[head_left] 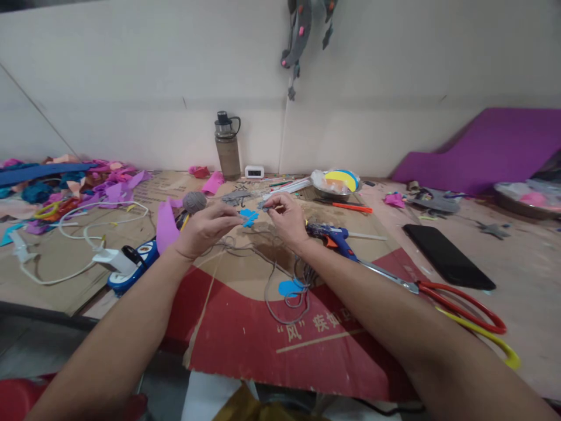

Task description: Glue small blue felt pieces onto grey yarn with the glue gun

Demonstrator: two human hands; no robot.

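Observation:
My left hand (210,225) is closed, its thumb and fingers pinched together. Its fingertips reach a blue flower-shaped cutout (249,218); whether they grip it or something thin beside it I cannot tell. My right hand (287,217) pinches a small grey-blue piece (262,205) just right of the cutout. Grey yarn (249,250) trails in loose loops over the cardboard (245,280) below both hands. A ball of grey yarn (194,202) sits behind my left hand. Partly under the loops lies a rounded blue piece (290,287).
Right of my right hand lie a blue glue gun (339,238), large scissors (460,304) and a black phone (447,256). A water bottle (228,149) and a metal bowl (335,190) stand behind. At left are a power strip (134,269), white cable and colourful scraps (109,187).

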